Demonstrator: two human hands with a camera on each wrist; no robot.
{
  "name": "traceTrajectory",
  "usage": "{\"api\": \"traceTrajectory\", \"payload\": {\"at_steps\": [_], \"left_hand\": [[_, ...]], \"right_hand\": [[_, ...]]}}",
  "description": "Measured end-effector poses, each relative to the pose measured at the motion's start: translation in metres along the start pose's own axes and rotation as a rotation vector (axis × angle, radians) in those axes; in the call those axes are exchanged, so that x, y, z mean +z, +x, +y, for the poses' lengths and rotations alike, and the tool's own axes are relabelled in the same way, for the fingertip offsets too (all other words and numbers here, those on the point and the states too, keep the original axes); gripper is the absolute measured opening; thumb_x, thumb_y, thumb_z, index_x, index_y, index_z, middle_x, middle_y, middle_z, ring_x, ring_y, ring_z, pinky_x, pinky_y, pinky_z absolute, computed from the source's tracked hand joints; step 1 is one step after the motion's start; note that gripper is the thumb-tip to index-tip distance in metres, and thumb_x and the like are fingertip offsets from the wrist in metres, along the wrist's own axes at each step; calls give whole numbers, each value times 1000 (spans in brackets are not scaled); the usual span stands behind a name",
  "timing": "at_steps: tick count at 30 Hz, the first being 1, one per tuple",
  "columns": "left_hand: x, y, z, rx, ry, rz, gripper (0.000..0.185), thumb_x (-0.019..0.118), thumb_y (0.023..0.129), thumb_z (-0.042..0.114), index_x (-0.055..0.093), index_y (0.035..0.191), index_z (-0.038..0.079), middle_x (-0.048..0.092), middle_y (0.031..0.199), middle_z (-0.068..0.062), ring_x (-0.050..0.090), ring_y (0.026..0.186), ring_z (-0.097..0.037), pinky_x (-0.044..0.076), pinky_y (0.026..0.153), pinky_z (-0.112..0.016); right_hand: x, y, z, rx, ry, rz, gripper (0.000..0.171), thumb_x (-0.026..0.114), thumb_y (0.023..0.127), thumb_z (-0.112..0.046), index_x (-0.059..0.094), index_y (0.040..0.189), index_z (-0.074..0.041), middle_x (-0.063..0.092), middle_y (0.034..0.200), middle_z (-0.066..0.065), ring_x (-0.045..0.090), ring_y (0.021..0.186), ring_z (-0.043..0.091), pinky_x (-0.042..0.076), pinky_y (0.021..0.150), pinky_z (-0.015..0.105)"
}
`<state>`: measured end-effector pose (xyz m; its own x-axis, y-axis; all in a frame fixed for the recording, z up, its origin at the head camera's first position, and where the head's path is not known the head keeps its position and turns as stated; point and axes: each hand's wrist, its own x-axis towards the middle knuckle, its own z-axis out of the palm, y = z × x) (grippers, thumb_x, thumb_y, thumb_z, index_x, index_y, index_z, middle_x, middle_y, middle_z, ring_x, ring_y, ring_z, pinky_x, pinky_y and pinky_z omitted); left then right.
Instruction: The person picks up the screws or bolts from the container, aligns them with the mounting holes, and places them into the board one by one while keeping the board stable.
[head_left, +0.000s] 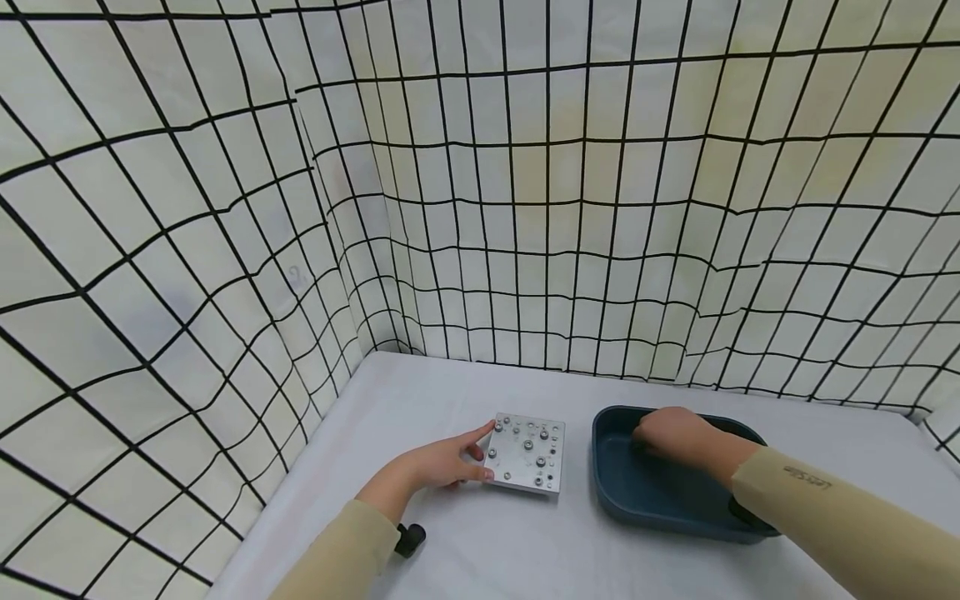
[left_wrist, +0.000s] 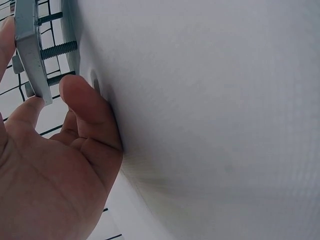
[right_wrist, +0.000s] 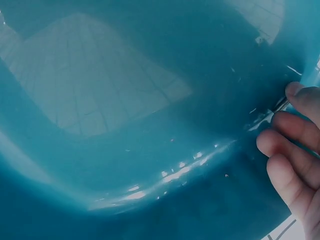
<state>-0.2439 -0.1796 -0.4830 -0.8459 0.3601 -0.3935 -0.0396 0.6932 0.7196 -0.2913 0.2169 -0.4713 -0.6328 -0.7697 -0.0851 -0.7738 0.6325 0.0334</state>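
A square silver metal plate [head_left: 522,454] with several bolts and holes lies on the white table, left of a blue bin. My left hand [head_left: 450,461] grips its left edge, thumb at the near corner and index finger at the far one. Threaded bolt shanks [left_wrist: 59,50] stick out beneath the plate in the left wrist view. Inside the bin [head_left: 648,512], my right hand [head_left: 678,437] has its fingers curled near the far left wall. Between its thumb and index fingertips shows a thin dark metallic piece [right_wrist: 281,104], mostly hidden by the fingers.
The white-covered table [head_left: 450,379] meets white walls with a black grid [head_left: 547,200] at the left and back. A black wrist device [head_left: 410,540] sits under the left sleeve. Light reflects off the glossy bin floor [right_wrist: 115,75].
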Motion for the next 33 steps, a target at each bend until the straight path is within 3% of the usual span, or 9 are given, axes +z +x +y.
{"api": "traceTrajectory", "payload": {"at_steps": [8, 23, 33], "left_hand": [[1, 1, -1, 2, 5, -3, 89, 77, 85, 41, 25, 158, 35, 53, 118, 1, 47, 64, -17, 42, 63, -30], [0, 2, -3, 4, 3, 0, 90, 78, 85, 40, 26, 158, 35, 53, 119, 0, 47, 64, -17, 42, 63, -30], [0, 5, -5, -6, -10, -4, 91, 79, 84, 41, 25, 158, 35, 52, 120, 0, 46, 63, -16, 43, 63, -30]], "right_hand": [[0, 4, -2, -27, -1, 7, 8, 76, 85, -8, 71, 83, -14, 57, 73, -9, 49, 63, 5, 46, 59, 28], [0, 6, -3, -34, -17, -2, 8, 76, 85, -8, 71, 83, -14, 55, 71, -10, 45, 60, 5, 45, 58, 27], [-10, 0, -2, 29, 115, 11, 8, 72, 89, -11, 71, 83, -17, 53, 73, -14, 45, 63, 3, 45, 60, 27]]}}
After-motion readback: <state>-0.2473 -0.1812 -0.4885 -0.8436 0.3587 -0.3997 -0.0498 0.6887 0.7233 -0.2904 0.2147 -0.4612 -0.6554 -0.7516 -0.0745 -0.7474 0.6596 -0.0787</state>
